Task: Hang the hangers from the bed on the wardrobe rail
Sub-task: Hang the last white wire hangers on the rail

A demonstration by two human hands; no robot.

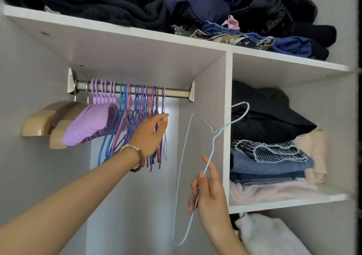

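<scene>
Reaches up with the left hand [150,135], beaded bracelet [137,156] at the wrist, fingers nearly straight, tips against the rightmost of the coloured wire hangers [125,121] on the wardrobe rail [176,93]; pinching or merely touching, cannot tell. Grips in the right hand [207,194], nearer and lower, a pale blue wire hanger [212,143], fingers curled round its lower arm, hook tilted right across the divider panel [228,97], off the rail. Far left on the rail, wooden hangers [45,121], then lilac padded hangers [88,125]. Right, folded clothes [270,156] on a shelf.
</scene>
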